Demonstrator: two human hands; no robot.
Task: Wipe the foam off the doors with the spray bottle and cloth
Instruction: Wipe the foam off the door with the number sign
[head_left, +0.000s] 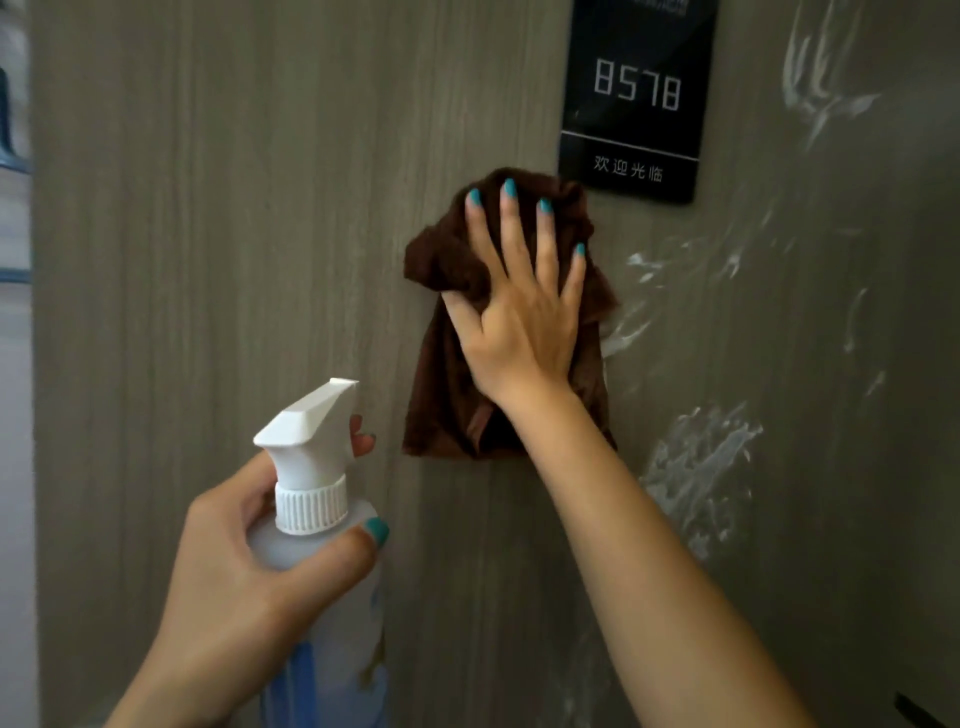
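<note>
A grey wood-grain door (234, 208) fills the view. My right hand (524, 312) presses a brown cloth (447, 395) flat against it with straight, spread fingers, just below and left of a black number plate. White foam smears (696, 467) streak the door to the right of the cloth, from top to bottom. My left hand (234, 587) grips a clear spray bottle (317, 519) with a white trigger head, held low and left, nozzle toward the door.
The black plate (639, 98) reads 8578 and sits at the upper right of the cloth. The door's left edge (32, 364) runs down the far left, with a bright room beyond. A dark fitting (919, 712) shows at the bottom right corner.
</note>
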